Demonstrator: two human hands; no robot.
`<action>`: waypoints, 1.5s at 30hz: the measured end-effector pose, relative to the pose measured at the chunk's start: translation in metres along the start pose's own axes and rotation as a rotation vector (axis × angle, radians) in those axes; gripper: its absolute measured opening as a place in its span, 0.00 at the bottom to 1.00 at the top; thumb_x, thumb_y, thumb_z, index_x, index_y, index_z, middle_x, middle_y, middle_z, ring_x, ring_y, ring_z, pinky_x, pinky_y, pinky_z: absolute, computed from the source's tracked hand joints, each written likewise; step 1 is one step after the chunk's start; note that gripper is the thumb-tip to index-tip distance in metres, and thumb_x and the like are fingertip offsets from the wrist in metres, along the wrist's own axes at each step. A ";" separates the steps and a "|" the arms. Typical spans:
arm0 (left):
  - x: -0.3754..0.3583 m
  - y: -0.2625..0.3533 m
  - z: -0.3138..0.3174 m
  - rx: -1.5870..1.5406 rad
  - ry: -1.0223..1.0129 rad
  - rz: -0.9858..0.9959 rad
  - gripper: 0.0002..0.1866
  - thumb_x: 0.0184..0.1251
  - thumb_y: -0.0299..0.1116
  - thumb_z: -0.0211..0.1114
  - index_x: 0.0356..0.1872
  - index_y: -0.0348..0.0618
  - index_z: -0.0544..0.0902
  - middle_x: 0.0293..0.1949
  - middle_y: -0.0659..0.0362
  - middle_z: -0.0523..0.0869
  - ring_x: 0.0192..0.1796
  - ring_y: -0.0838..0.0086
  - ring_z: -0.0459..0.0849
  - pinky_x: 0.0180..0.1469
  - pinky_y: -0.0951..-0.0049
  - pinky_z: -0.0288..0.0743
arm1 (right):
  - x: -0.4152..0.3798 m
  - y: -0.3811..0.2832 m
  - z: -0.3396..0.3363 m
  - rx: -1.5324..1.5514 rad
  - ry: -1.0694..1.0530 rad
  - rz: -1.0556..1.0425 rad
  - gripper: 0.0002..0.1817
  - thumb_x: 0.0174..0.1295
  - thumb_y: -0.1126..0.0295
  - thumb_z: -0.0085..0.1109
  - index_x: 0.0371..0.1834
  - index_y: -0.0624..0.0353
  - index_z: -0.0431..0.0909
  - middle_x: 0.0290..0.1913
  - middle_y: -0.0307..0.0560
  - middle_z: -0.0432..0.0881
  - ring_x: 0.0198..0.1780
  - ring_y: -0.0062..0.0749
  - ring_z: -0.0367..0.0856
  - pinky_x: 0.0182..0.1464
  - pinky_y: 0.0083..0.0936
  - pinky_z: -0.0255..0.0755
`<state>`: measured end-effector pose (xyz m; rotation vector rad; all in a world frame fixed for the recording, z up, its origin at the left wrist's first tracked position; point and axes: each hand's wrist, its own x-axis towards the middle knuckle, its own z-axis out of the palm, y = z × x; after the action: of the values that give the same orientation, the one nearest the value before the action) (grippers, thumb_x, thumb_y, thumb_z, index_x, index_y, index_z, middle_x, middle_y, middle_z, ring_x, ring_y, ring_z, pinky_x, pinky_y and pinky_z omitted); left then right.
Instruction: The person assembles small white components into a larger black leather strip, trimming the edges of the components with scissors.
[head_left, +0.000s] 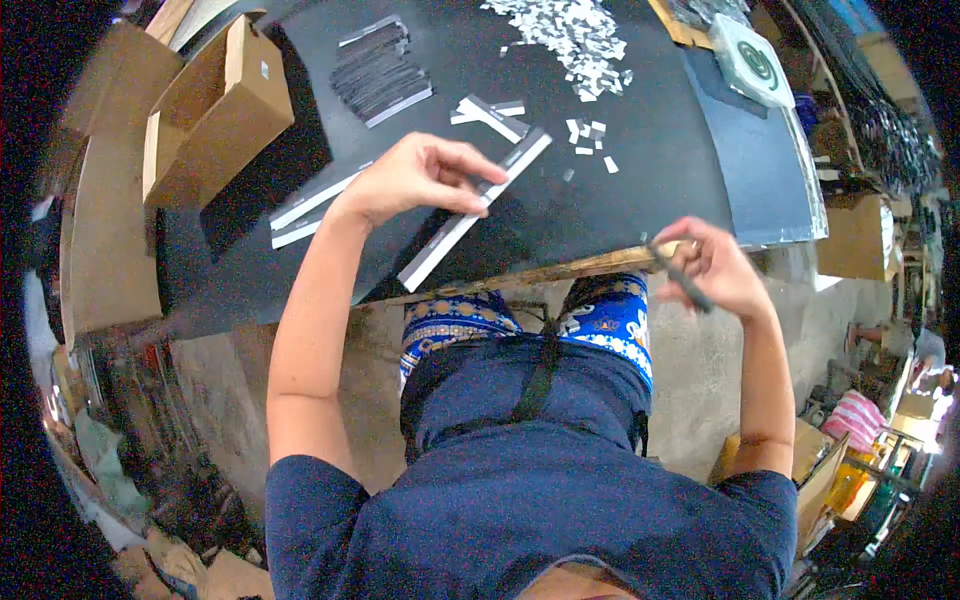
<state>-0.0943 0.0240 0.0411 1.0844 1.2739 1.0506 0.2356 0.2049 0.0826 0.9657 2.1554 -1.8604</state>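
Pinched between the thumb and fingers of my left hand (410, 180) is a long black-and-white strip (440, 253), slanting over the dark tabletop (640, 190). My right hand (725, 272), off the table's front edge at the right, is closed around a slim dark tool (683, 283); blur hides its exact kind. More black-and-white strips (300, 215) lie beside my left wrist. Beyond the held strip are a few short strip pieces (490, 115). Small white cut pieces (598, 135) are scattered on the table to its right.
A stack of dark strips (380, 75) lies at the back left, near an open cardboard box (225, 125). A heap of small white pieces (575, 40) spreads at the back. On the right are a plastic-wrapped package (750, 60) and another cardboard box (855, 235).
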 end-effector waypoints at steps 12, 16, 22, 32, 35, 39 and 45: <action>0.002 -0.021 0.006 0.110 -0.087 -0.057 0.17 0.49 0.22 0.75 0.44 0.38 0.87 0.38 0.63 0.87 0.34 0.83 0.81 0.40 0.82 0.75 | 0.043 0.010 -0.058 -0.719 0.554 -0.227 0.19 0.39 0.73 0.74 0.34 0.65 0.76 0.21 0.47 0.75 0.27 0.34 0.76 0.35 0.28 0.71; 0.000 -0.013 0.009 0.098 -0.106 -0.063 0.17 0.49 0.22 0.75 0.44 0.38 0.87 0.40 0.62 0.86 0.35 0.83 0.81 0.41 0.81 0.76 | 0.052 -0.013 -0.037 -1.005 0.542 -0.185 0.13 0.46 0.68 0.69 0.34 0.62 0.84 0.40 0.57 0.84 0.43 0.55 0.82 0.47 0.40 0.76; -0.001 -0.002 0.015 0.110 -0.142 -0.067 0.17 0.48 0.28 0.78 0.42 0.43 0.88 0.39 0.62 0.86 0.37 0.80 0.79 0.40 0.80 0.73 | 0.095 -0.029 0.037 -0.424 0.197 -0.598 0.15 0.54 0.70 0.69 0.44 0.63 0.83 0.35 0.47 0.85 0.34 0.26 0.81 0.36 0.23 0.74; -0.004 -0.007 0.011 0.153 -0.123 -0.019 0.15 0.50 0.29 0.76 0.42 0.42 0.88 0.40 0.62 0.86 0.37 0.80 0.80 0.40 0.80 0.74 | 0.130 -0.033 0.053 -0.155 -0.146 -0.388 0.08 0.52 0.75 0.71 0.31 0.65 0.83 0.26 0.40 0.83 0.26 0.17 0.79 0.29 0.15 0.72; -0.006 -0.014 0.009 0.140 -0.083 0.018 0.15 0.50 0.29 0.76 0.41 0.43 0.88 0.43 0.60 0.85 0.38 0.80 0.81 0.41 0.79 0.75 | 0.129 -0.030 0.055 -0.158 -0.069 -0.336 0.07 0.52 0.75 0.71 0.31 0.65 0.83 0.25 0.40 0.83 0.25 0.18 0.80 0.27 0.15 0.72; -0.013 -0.021 0.004 0.192 0.019 0.036 0.12 0.51 0.28 0.75 0.39 0.42 0.88 0.45 0.59 0.84 0.40 0.78 0.81 0.44 0.78 0.77 | 0.129 -0.025 0.053 -0.058 -0.033 -0.260 0.06 0.54 0.75 0.70 0.31 0.65 0.83 0.25 0.41 0.84 0.25 0.19 0.81 0.27 0.14 0.73; -0.019 -0.028 0.005 0.153 0.108 0.002 0.11 0.49 0.26 0.76 0.36 0.39 0.87 0.41 0.59 0.83 0.41 0.77 0.81 0.45 0.77 0.77 | 0.145 -0.037 0.050 0.050 0.122 -0.355 0.09 0.58 0.69 0.68 0.34 0.64 0.83 0.26 0.39 0.83 0.27 0.18 0.81 0.29 0.14 0.72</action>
<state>-0.0904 -0.0001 0.0171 1.1562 1.4597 1.0379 0.0867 0.2116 0.0305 0.7612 2.5005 -2.0622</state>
